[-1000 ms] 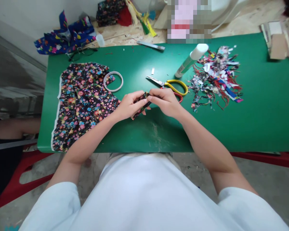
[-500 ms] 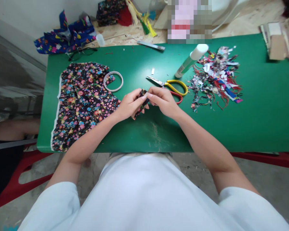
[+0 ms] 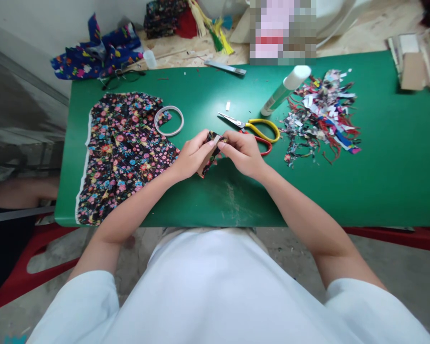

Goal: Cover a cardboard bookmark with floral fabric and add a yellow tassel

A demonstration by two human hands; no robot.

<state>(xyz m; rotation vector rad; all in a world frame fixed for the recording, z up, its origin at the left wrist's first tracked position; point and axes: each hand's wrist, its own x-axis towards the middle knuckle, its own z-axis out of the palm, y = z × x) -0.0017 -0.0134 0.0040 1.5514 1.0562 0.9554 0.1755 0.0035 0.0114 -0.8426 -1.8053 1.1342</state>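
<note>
left grip [image 3: 193, 155]: clasping small floral piece [image 3: 210, 162] along its left side | right grip [image 3: 246, 154]: pinching its upper end | piece: between both grips, slanted, brown face partly showing, over green tabletop [image 3: 387, 167] | yellow-and-red scissors [image 3: 251, 126]: lying on tabletop just beyond right grip

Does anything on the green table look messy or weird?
Yes: the scrap pile right of the scissors looks messy, all tangled and scattered, whereas the big floral cloth lies spread out.
</note>
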